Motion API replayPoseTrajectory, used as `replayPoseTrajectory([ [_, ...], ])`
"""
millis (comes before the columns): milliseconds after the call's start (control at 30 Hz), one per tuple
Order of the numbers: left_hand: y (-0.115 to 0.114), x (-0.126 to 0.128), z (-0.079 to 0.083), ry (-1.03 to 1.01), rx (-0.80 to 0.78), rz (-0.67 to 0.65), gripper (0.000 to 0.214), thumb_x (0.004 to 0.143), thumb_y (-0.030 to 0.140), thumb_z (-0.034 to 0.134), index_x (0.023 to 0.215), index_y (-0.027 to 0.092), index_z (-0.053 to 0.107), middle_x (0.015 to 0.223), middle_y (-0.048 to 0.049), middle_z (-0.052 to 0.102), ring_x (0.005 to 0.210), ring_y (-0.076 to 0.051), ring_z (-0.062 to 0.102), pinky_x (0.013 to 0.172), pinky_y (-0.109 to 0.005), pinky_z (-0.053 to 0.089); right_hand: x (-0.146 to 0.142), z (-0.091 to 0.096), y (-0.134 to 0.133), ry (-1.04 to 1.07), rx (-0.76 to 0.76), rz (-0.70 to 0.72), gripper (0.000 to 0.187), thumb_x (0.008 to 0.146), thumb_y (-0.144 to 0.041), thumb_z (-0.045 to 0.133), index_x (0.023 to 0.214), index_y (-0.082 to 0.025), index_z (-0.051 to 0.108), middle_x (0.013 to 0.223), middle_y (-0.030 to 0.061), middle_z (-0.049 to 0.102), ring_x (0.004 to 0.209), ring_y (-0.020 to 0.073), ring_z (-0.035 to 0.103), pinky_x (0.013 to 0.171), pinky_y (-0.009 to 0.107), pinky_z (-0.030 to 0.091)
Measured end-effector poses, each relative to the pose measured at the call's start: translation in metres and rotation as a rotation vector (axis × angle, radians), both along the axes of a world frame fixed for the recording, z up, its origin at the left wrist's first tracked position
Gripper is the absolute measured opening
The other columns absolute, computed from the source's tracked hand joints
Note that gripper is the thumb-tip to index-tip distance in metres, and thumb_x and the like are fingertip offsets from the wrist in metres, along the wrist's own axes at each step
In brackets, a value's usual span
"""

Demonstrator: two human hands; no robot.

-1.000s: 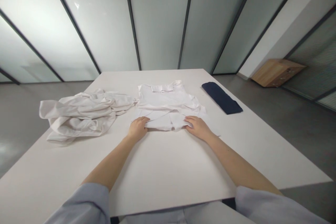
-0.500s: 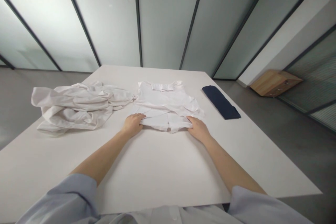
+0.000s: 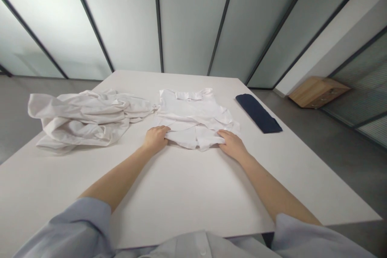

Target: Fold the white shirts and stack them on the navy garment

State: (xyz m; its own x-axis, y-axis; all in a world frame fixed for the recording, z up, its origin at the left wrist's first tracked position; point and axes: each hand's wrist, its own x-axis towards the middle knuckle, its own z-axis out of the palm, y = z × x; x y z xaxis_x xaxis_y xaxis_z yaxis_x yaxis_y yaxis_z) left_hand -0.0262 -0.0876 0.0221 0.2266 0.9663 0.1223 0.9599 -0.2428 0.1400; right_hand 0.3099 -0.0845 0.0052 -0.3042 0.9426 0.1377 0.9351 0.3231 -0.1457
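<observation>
A white collared shirt (image 3: 192, 115) lies partly folded on the white table (image 3: 187, 193), collar toward the far side. My left hand (image 3: 155, 138) grips the shirt's near left edge with curled fingers. My right hand (image 3: 233, 144) pinches the near right edge, fingers closed on the cloth. Both forearms stretch forward across the table toward it.
A crumpled heap of white garments (image 3: 81, 117) sits to the left of the shirt. A folded dark navy cloth (image 3: 258, 117) lies at the right side of the table. Frosted glass panels stand behind, and a wooden cabinet (image 3: 319, 92) is on the floor far right.
Both hands stay at the shirt's near edge. The fingers have closed on the hem and bunched the cloth a little. The camera view has shifted slightly.
</observation>
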Motion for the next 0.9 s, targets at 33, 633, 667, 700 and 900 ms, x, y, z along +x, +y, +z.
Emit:
replayPoseTrajectory([
  [33,0.000,0.000,0.000,0.005,0.006,0.003,0.046,0.070,0.012,0.053,0.112,0.024,0.065,0.115,-0.0039,0.069,0.103,-0.024,0.065,0.089,-0.033,0.049,0.000,-0.001,0.000,-0.001,0.008,-0.001,0.048,0.074,-0.015,0.055,0.122,-0.019,0.061,0.132,0.0102,0.059,0.119,0.0270,0.055,0.100,0.038,0.044],
  [633,0.001,0.003,0.006,0.091,0.015,-0.025,0.048,0.071,0.011,0.051,0.117,0.022,0.061,0.115,-0.0060,0.068,0.107,-0.024,0.062,0.088,-0.033,0.049,-0.013,0.009,-0.003,-0.050,0.031,-0.020,0.038,0.076,-0.013,0.052,0.112,-0.020,0.065,0.122,0.0087,0.065,0.110,0.0256,0.059,0.093,0.035,0.045],
  [667,0.001,0.002,0.006,0.107,0.012,-0.039,0.048,0.072,0.010,0.051,0.117,0.022,0.061,0.117,-0.0065,0.066,0.109,-0.024,0.061,0.090,-0.033,0.048,-0.012,0.010,-0.003,-0.054,0.022,-0.024,0.040,0.076,-0.012,0.052,0.113,-0.020,0.065,0.123,0.0085,0.064,0.110,0.0257,0.059,0.093,0.035,0.045],
  [700,0.001,0.001,0.008,0.127,0.007,-0.054,0.048,0.072,0.009,0.050,0.118,0.021,0.060,0.119,-0.0071,0.065,0.111,-0.023,0.060,0.091,-0.033,0.048,-0.010,0.012,-0.003,-0.060,0.013,-0.032,0.043,0.075,-0.010,0.051,0.115,-0.020,0.064,0.124,0.0084,0.064,0.111,0.0259,0.060,0.092,0.035,0.046],
  [900,0.004,-0.002,0.028,0.263,-0.167,-0.071,0.043,0.077,0.009,0.047,0.116,0.020,0.061,0.119,-0.0096,0.064,0.111,-0.024,0.060,0.091,-0.034,0.048,0.003,0.029,0.000,-0.113,-0.092,-0.136,0.055,0.075,-0.008,0.051,0.128,-0.022,0.056,0.123,0.0089,0.065,0.105,0.0258,0.063,0.080,0.031,0.046],
])
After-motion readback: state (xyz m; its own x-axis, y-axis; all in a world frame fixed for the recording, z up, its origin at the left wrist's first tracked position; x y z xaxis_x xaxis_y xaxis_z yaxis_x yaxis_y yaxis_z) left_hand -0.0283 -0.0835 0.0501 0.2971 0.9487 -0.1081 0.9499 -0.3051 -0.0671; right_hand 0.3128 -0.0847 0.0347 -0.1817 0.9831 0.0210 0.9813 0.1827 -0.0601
